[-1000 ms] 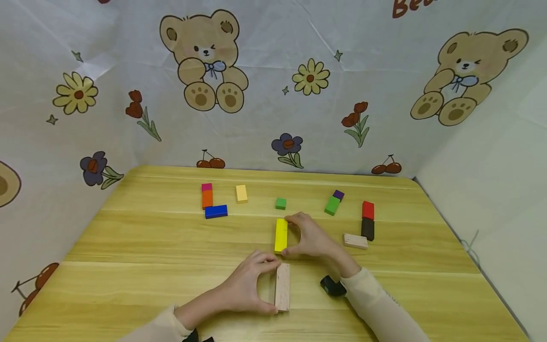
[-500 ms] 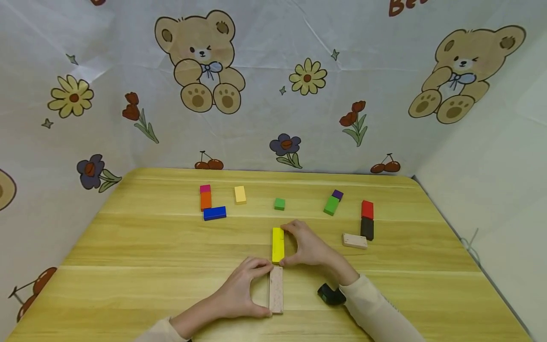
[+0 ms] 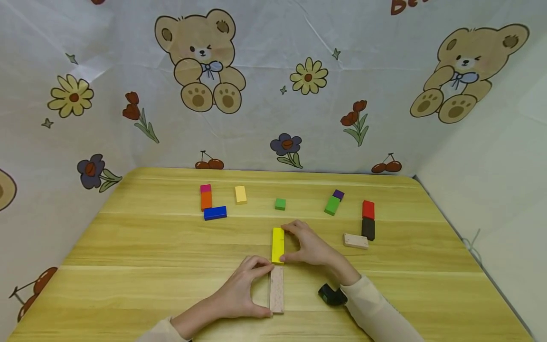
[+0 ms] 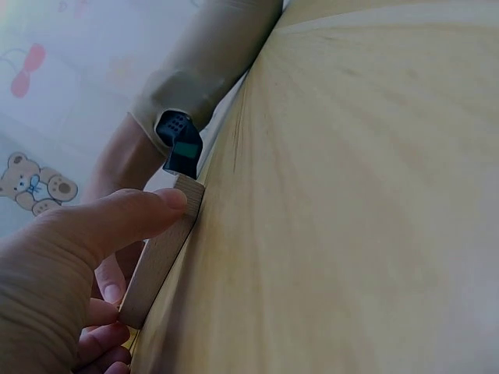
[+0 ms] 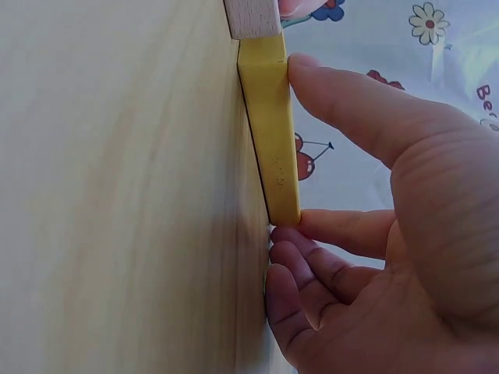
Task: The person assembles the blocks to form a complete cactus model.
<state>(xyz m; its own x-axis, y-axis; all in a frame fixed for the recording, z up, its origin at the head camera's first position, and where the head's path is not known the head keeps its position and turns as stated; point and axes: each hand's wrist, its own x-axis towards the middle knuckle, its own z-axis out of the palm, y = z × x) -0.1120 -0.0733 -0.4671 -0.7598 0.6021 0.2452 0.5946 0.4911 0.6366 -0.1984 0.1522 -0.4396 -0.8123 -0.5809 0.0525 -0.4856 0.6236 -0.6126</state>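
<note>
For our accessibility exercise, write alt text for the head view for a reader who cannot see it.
Two hands set blocks end to end on a wooden table: the left hand grips a plain block, the right hand a yellow block. Small coloured blocks lie beyond.

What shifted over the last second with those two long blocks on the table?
The right hand drew the yellow block toward the person until its near end meets the plain wooden block. The left hand nudged the wooden block slightly left, so the two now lie end to end in one line. Both hands still hold their blocks; the other coloured blocks stayed put.
</note>
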